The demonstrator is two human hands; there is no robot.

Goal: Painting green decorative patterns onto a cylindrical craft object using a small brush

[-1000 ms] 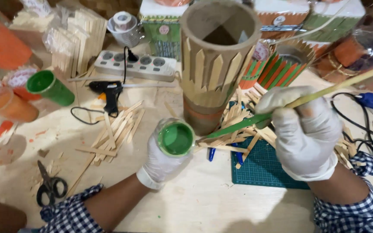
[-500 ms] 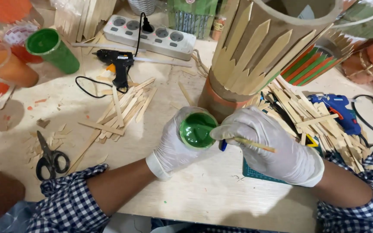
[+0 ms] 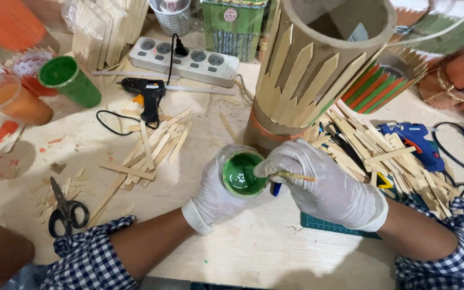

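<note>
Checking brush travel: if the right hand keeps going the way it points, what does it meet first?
The right hand points left at the cup of green paint in the left hand; it would likely meet the cup's rim first, though depth is unclear.

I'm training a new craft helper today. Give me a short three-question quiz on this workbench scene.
1. True or false: the left hand holds a cup of green paint.
2. What does the right hand grip? A) scissors B) thin stick C) glue gun
3. Which tool lies left of the person's left arm, at the table's near edge?

Key: 1 true; 2 B; 3 the black scissors.
</note>
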